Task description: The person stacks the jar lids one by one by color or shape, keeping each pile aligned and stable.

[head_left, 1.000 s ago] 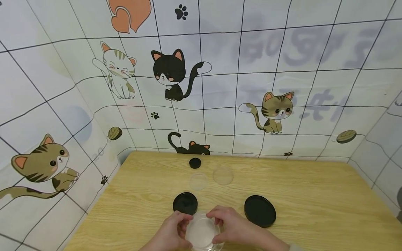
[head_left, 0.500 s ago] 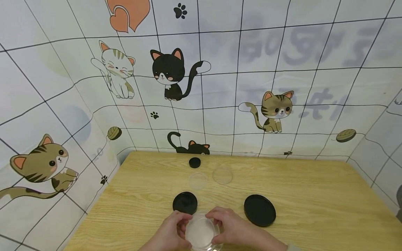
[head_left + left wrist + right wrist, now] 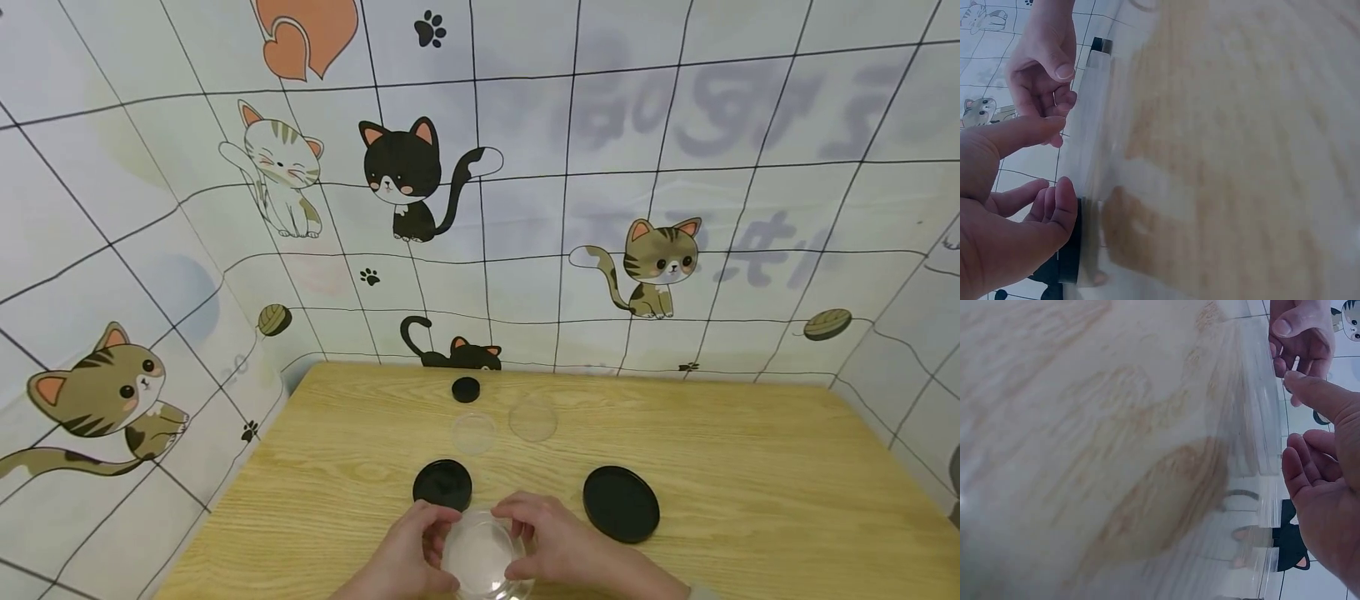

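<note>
At the front of the wooden table (image 3: 750, 467), my left hand (image 3: 416, 546) and right hand (image 3: 551, 537) hold a clear round plastic container (image 3: 482, 554) from opposite sides. Thumbs and fingers curve round its rim, and a second clear edge shows outside the inner ring at lower right. In the wrist views its transparent wall (image 3: 1089, 106) stands close to the fingertips, and the table's grain shows through it. A round black lid (image 3: 442, 482) lies right behind my left fingers. Another, larger black lid (image 3: 621, 504) is beside my right wrist.
Farther back lie two clear round pieces, a left one (image 3: 474, 433) and a right one (image 3: 533, 418). A small black lid (image 3: 466, 389) is near the table's back edge. A cloth wall printed with cats (image 3: 525, 208) encloses the back and sides.
</note>
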`<state>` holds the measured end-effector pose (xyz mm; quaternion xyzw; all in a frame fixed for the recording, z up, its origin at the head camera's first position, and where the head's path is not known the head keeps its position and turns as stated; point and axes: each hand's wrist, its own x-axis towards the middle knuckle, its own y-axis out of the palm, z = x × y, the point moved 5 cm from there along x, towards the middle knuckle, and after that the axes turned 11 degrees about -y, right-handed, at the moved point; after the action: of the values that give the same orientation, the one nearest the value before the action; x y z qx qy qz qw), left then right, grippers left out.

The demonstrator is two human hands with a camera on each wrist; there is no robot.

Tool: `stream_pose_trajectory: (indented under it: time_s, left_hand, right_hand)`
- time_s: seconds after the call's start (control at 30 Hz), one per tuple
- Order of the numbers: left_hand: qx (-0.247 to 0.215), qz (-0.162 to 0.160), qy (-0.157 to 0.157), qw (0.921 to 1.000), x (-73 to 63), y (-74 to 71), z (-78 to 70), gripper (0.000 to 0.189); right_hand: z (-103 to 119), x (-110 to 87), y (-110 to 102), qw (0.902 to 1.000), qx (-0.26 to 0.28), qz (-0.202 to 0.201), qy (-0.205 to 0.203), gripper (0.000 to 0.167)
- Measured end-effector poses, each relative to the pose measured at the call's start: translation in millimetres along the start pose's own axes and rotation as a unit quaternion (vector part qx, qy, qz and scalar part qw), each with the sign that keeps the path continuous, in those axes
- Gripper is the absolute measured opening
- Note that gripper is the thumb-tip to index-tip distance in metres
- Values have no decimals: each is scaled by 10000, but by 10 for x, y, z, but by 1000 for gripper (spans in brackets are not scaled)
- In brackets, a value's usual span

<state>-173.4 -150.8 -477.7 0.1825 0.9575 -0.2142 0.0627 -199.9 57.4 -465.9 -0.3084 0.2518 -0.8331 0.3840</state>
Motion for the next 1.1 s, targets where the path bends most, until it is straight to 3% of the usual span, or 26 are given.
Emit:
stream_pose_trajectory:
  time_s: [0.17,0.4,0.73,1.1]
  left_hand:
    - [317,-257,421,9983,25,-91,-158,64]
    - [472,-340,569,9967,196,-231,-360,62]
    - [21,133,808,9966,797,-318,-631,60]
    - [218,-81,632,9977,1371,-356,-643,63]
  right_hand:
    - [12,-6,-69,9998,142,-165,49,52]
    - [-37,30,-262,9991,-64,-370,177,50]
    - [-326,141,-704,9948,-549,-771,387,50]
    - [-703,138,-1148,9863,-710,-1150,948,58]
